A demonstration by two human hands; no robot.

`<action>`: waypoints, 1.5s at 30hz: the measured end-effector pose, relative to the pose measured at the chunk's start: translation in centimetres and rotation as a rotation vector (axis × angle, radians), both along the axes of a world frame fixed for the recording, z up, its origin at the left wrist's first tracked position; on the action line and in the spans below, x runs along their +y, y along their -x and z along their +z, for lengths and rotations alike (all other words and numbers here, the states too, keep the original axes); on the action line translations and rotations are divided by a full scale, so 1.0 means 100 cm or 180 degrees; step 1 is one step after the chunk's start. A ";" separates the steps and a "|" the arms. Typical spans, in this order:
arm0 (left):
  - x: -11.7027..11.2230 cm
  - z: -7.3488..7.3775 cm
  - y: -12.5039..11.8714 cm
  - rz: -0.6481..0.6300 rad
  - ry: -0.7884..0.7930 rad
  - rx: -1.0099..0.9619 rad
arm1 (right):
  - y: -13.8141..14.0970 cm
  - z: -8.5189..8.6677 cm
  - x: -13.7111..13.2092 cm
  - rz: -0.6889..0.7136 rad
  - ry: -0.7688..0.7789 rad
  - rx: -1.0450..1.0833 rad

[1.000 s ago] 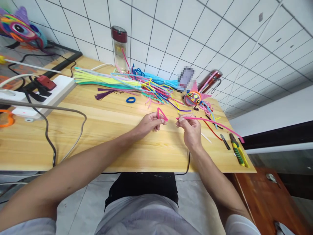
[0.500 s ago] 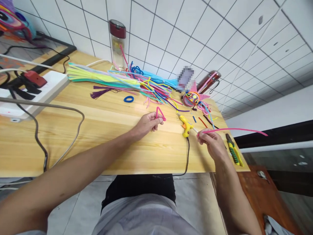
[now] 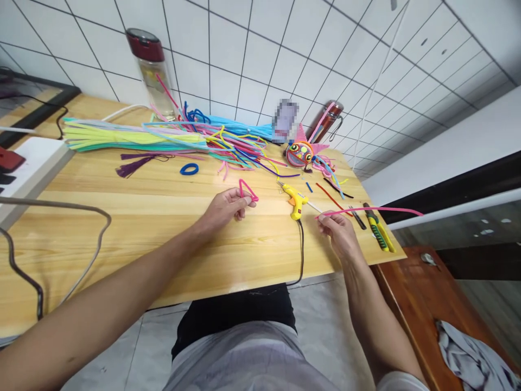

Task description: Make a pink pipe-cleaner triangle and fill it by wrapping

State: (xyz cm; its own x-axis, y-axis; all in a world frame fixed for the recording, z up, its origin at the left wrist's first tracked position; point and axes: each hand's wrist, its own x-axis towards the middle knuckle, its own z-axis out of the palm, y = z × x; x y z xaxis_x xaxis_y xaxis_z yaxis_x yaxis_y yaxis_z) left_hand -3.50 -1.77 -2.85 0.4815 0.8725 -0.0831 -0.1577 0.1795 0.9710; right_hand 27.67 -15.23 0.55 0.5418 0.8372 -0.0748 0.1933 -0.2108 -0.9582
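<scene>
My left hand [image 3: 231, 205] is closed, pinching a pink pipe cleaner bent into a triangle [image 3: 243, 189]. Between the fingertips of my right hand [image 3: 337, 227] is one end of a long pink pipe cleaner [image 3: 378, 209], whose free end stretches off to the right. A yellow glue gun [image 3: 293, 200] with a white glue stick in its back lies on the table between my hands. Just beyond it are a short blue piece [image 3: 309, 187] and a red strip [image 3: 329, 194]. Green-and-yellow pliers [image 3: 378, 228] lie right of my right hand, beside a small dark tool [image 3: 358, 218].
Bundled pipe cleaners [image 3: 138, 137] spread along the back, with a purple tassel [image 3: 134, 163] and a blue ring [image 3: 189, 169] before them. A glass bottle [image 3: 152, 76], a colourful fish-like figure [image 3: 300, 154] and a red flask [image 3: 328, 122] stand near the wall. Cables and a power strip [image 3: 44, 163] occupy the left.
The view has swung to the right, so the table's things appear farther left. Both hands keep their pink pieces in much the same pose. The small dark tool by the pliers now shows.
</scene>
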 end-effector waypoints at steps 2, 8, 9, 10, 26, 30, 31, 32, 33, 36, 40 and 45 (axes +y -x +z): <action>0.000 0.000 0.000 0.0023 0.0019 0.0027 | -0.005 -0.001 -0.005 0.0002 0.0255 0.0001; 0.000 0.001 -0.001 0.0048 0.0060 0.0003 | -0.010 0.011 -0.015 0.0519 0.1039 -0.1065; -0.001 0.001 -0.001 0.0068 0.0062 -0.0011 | -0.006 0.014 -0.012 0.0583 0.1069 -0.1314; -0.001 0.002 -0.001 0.0092 0.0058 -0.0028 | -0.001 0.018 -0.007 0.0595 0.1088 -0.1566; 0.005 -0.005 -0.005 0.0209 0.0178 -0.0265 | 0.037 0.016 0.083 0.0624 0.2602 -0.3402; 0.006 -0.002 -0.005 0.0273 0.0122 -0.0303 | 0.028 0.009 0.081 0.0343 0.1719 -0.2536; 0.006 -0.002 -0.005 0.0308 0.0122 -0.0302 | 0.027 0.008 0.079 0.0286 0.1277 -0.2069; 0.007 -0.001 -0.005 0.0339 0.0125 -0.0299 | 0.026 0.008 0.076 0.0301 0.0813 -0.1485; 0.007 -0.001 -0.004 0.0370 0.0126 -0.0299 | 0.027 0.009 0.074 0.0457 0.0441 -0.0850; 0.009 -0.001 -0.004 0.0416 0.0137 -0.0303 | 0.034 0.018 0.071 0.1043 -0.0109 0.0418; 0.009 -0.001 -0.003 0.0406 0.0153 -0.0294 | 0.048 0.027 0.078 0.1796 0.0043 0.0998; 0.008 0.000 -0.002 0.0419 0.0148 -0.0219 | 0.059 0.023 0.089 0.2005 0.0014 0.0737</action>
